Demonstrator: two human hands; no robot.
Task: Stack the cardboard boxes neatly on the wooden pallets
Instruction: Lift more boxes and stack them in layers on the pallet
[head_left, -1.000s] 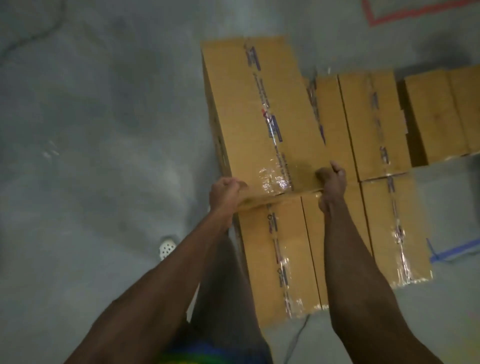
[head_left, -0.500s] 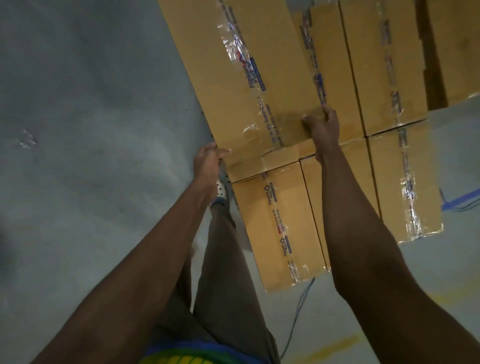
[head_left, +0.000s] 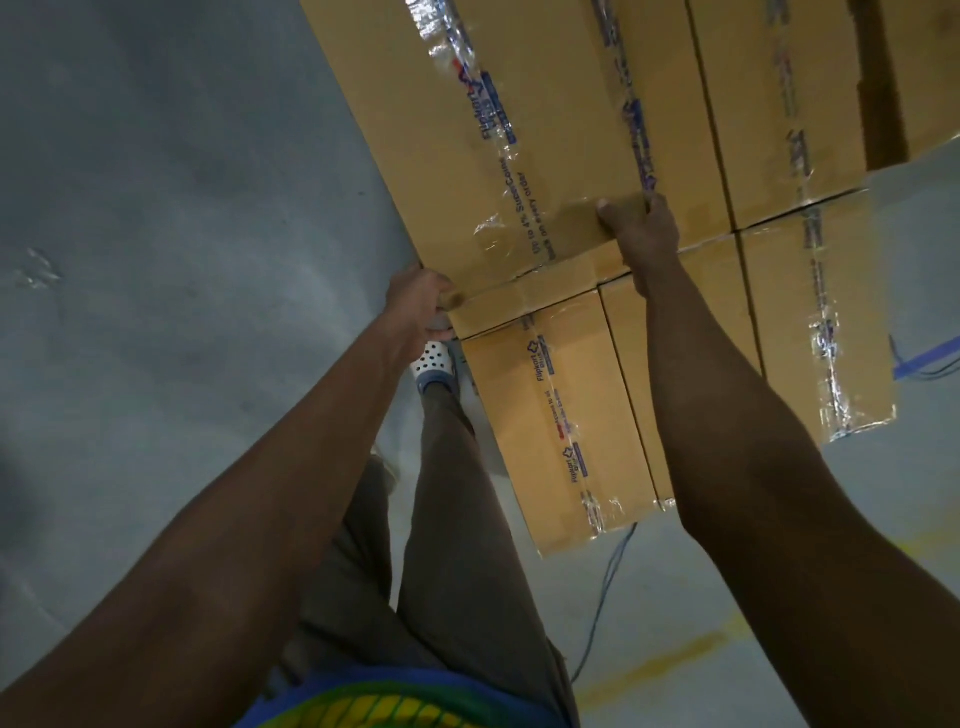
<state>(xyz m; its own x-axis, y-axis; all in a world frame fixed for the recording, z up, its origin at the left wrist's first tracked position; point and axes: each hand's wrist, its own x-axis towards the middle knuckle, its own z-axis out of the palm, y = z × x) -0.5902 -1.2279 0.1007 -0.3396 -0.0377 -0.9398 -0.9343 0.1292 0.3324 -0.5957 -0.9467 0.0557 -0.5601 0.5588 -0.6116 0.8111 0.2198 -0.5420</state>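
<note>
A long taped cardboard box (head_left: 467, 156) lies on top of a layer of similar boxes (head_left: 561, 421) and runs off the top of the view. My left hand (head_left: 418, 306) grips its near left corner, fingers curled under the edge. My right hand (head_left: 641, 228) grips the near right corner, thumb on the top face. Both arms are stretched forward. No wooden pallet shows; the boxes hide whatever is beneath them.
More boxes (head_left: 774, 104) fill the layer to the right. Grey concrete floor (head_left: 156, 208) spreads to the left. My foot in a white perforated shoe (head_left: 434, 361) stands beside the stack. A cable (head_left: 602, 597) and blue tape (head_left: 924, 358) lie on the floor.
The held box has slid farther away over the lower layer, and both hands went forward with it. The view has come closer to the stack.
</note>
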